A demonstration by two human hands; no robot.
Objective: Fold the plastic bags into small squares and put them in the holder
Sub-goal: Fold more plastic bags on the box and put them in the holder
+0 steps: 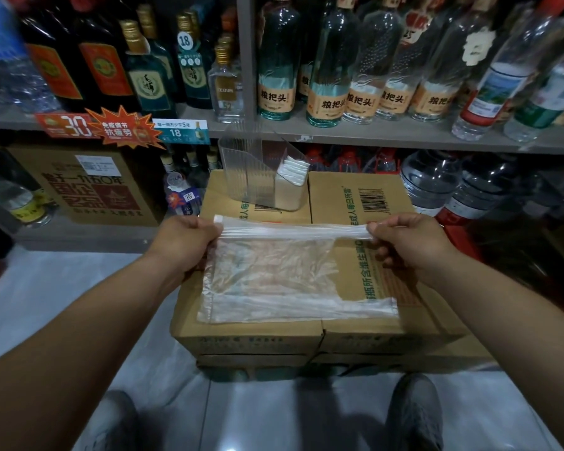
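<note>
A clear plastic bag (274,275) lies spread on top of stacked cardboard boxes (404,323). Its far edge is lifted and stretched into a thin band between my hands. My left hand (183,239) pinches the band's left end and my right hand (407,239) pinches its right end. The bag's near edge still lies flat on the box top. Behind the bag, a clear plastic holder (258,170) stands on the boxes, with several folded white bags (293,170) in its low front compartment.
Shelves of glass bottles (326,66) run across the back, with price tags (121,128) on the shelf edge. A brown carton (88,187) sits at lower left and large water jugs (433,180) at right. My shoes (414,415) stand on the tiled floor below.
</note>
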